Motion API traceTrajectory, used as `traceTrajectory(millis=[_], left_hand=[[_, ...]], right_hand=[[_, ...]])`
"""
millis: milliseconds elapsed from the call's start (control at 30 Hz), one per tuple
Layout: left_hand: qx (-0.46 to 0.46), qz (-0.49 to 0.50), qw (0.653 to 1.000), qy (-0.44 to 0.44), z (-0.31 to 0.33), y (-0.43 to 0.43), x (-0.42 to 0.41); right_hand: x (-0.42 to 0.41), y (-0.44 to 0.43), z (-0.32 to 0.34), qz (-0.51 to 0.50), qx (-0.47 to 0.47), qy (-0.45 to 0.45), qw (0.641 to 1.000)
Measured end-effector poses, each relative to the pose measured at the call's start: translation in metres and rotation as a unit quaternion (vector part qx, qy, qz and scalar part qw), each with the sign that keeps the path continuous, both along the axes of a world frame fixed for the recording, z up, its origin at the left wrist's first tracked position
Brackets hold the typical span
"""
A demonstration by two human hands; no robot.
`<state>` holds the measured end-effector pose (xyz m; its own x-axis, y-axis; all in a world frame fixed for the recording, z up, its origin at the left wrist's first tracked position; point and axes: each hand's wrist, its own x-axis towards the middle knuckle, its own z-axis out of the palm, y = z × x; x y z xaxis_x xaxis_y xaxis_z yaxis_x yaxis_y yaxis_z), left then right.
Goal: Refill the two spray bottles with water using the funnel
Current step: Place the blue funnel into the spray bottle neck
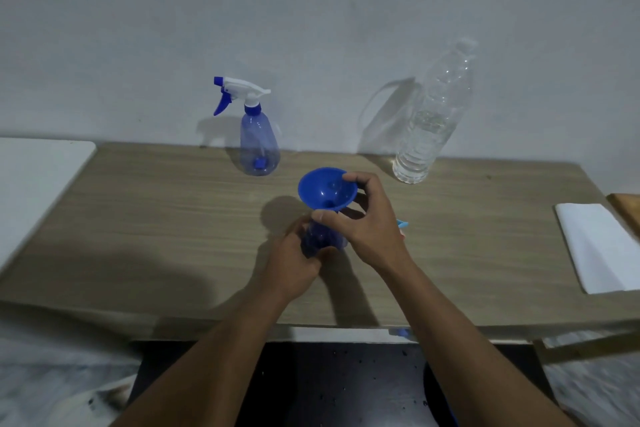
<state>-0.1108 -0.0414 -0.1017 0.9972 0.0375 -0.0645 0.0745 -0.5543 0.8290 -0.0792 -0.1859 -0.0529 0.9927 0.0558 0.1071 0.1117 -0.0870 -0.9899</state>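
Observation:
A blue funnel (327, 189) sits in the neck of an uncapped blue spray bottle (322, 239) near the middle of the wooden table (156, 218). My left hand (294, 263) wraps the bottle's body from the left. My right hand (367, 222) pinches the funnel, finger on its rim and thumb at its base. A second blue spray bottle (258, 135) with a white and blue trigger head stands capped farther back. A clear water bottle (433, 118), partly full, stands at the back right. A light blue piece (403, 224) peeks out behind my right hand.
A folded white cloth (595, 243) lies at the table's right end beside a wooden edge (627, 208). A white surface (38, 173) adjoins the table on the left. A grey wall rises directly behind the table.

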Motion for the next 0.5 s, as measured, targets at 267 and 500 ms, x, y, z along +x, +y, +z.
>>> traceTrajectory(millis=[267,500], left_hand=[[0.002,-0.009,1.000,-0.015,0.006,-0.003,-0.002],[-0.044,0.013,0.999,-0.004,0.003,-0.010,-0.004]], right_hand=[[0.001,-0.012,0.013,0.015,-0.225,-0.044,0.973],[0.000,-0.019,0.036,0.031,-0.340,-0.055,0.938]])
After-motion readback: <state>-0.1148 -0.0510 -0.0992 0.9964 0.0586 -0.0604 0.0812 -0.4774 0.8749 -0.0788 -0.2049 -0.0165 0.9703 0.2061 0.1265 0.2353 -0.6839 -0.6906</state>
